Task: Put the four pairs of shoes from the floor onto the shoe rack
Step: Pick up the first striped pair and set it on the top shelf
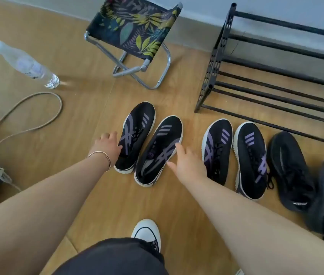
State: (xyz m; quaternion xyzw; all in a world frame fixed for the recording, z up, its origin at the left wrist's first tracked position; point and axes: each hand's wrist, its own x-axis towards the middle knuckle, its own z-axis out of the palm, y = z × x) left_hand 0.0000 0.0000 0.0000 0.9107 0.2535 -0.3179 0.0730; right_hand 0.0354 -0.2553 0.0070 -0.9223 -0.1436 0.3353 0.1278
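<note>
Both forearms bare, no sleeves in view. Left hand (108,144) has a thin rose-gold bangle (100,155) w/ a small bead, sitting at the wrist just behind the fingers; right hand (187,163) wears nothing on fingers or wrist. Below: black shorts/trousers fabric (113,257) over the leg, plus a white sneaker (147,233) w/ black trim line and black laces.

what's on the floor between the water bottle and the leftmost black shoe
In the head view, a looping beige cable crosses part of the wooden floor between the clear plastic water bottle and the leftmost black-and-purple shoe; the rest is bare.
</note>
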